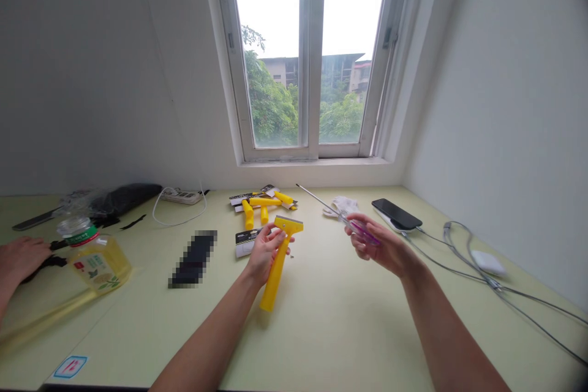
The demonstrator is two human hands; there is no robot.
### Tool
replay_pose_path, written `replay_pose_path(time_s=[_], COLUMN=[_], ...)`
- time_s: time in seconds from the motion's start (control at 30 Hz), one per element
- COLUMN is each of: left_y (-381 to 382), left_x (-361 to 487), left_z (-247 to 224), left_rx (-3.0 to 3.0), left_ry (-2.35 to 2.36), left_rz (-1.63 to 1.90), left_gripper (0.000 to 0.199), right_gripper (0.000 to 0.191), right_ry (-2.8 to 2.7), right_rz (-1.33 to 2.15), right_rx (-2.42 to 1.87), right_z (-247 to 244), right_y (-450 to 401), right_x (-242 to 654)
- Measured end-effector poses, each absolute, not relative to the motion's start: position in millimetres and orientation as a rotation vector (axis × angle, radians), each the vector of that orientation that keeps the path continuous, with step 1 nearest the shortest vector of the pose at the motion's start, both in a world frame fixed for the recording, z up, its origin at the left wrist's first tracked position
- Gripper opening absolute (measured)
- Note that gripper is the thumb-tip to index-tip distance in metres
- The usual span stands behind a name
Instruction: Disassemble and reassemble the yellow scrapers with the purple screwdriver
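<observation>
Gripping a yellow plastic scraper (pixel 274 278) in the left hand (pixel 265 254) while the right hand (pixel 377 246) is pinching a purple-handled screwdriver (pixel 362 234) above the table (pixel 321 331), the person is working with more yellow scraper parts (pixel 263 205) lying untouched near the table's back edge.

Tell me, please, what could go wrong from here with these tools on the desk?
The screwdriver in the right hand has a long, thin shaft, so a slip might scratch the phone nearby. The left hand grips the scraper just below its head, so any blade edge there could nick the fingers. The co-worker's hand is close to the oil bottle, which might get knocked over.
</observation>
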State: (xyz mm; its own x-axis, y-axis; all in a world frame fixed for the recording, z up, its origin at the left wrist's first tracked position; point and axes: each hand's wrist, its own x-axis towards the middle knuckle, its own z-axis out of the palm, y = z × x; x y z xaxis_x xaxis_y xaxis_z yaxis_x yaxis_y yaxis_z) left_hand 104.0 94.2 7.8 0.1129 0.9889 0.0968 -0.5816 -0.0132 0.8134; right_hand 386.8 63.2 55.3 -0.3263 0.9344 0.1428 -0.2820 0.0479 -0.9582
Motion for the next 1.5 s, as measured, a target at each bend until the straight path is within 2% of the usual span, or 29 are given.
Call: replay_pose_path(time_s=[0.1,0.13,0.27,0.33,1.5], left_y=[94.8,95.0,95.8,95.7,91.0], left_x=[104.3,104.3,104.6,105.1,109.7], left_z=[6.7,5.9,2.8,2.1,4.0], left_rx=[0.838,0.837,0.833,0.847,0.880], left_ry=[0.633,0.636,0.646,0.644,0.645], left_rz=[1.381,1.381,1.382,1.382,1.364], left_gripper=[0.045,0.045,0.045,0.045,0.044], right_gripper=[0.058,0.055,0.021,0.018,0.010], right_ry=[-1.308,-1.305,-1.151,-1.045,-1.068], right_rz=[1.369,1.287,0.979,0.920,1.022], right_rx=[-0.630,-0.628,-0.603,-0.551,-0.501], right_z=[58.0,57.2,50.8,49.0,38.6], right_y=[57.4,57.8,66.2,69.5,69.4], right_x=[388.4,387.2,379.1,374.8,349.9])
